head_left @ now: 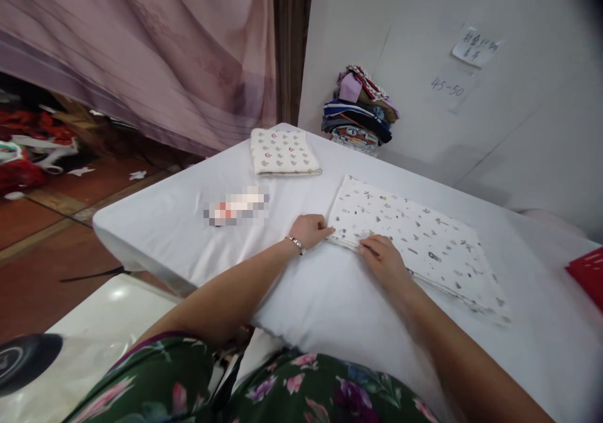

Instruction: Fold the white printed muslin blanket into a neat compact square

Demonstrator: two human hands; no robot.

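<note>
A white cloth with a small grey print lies folded into a long rectangle on the white-covered table. At its near left corner, my left hand pinches the edge between thumb and fingers. My right hand grips the same near edge a little further right, its fingers curled over the layers. Farther back sits a second folded cloth, white with grey and red motifs; neither hand touches it. To the left of my left hand lies a pixelated item whose kind I cannot make out.
A pile of folded clothes stands behind the table against the white wall. Handwritten paper is stuck on that wall. A pink curtain hangs at back left. Something red shows at the right edge, and a dark round object at lower left.
</note>
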